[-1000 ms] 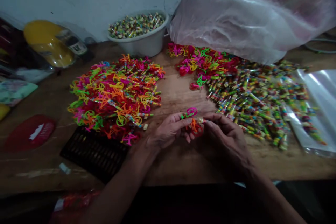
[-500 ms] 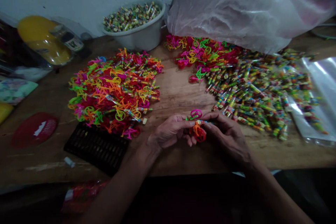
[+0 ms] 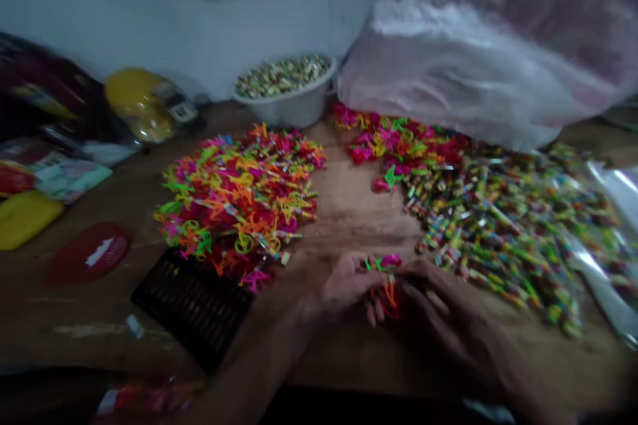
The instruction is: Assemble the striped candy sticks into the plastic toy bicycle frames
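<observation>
My left hand [image 3: 349,282] is closed around a small plastic toy [image 3: 390,297] with orange, green and pink parts, held just above the front of the table. Against its other side, my right hand [image 3: 443,302] has its fingers bunched together, gripping there; motion blurs the exact contact. Left of my hands lies a heap of similar bright toys [image 3: 239,192], many with thin candy-filled tubes attached. To the right spreads a pile of loose filled tubes [image 3: 498,226], patterned in yellow, green and red. More bright plastic pieces [image 3: 399,143] lie behind it.
A black slotted tray [image 3: 192,305] sits at the left front, beside a red oval lid-like piece [image 3: 90,252]. At the back stands a white basin [image 3: 294,106] full of small tubes. A large translucent plastic bag [image 3: 448,80] bulges over the back right. Clear plastic [image 3: 605,299] lies far right.
The view has tilted up and shifted left, so everything sits lower and further right. My right hand has closed in over the toy, hiding the tube end seen before.
</observation>
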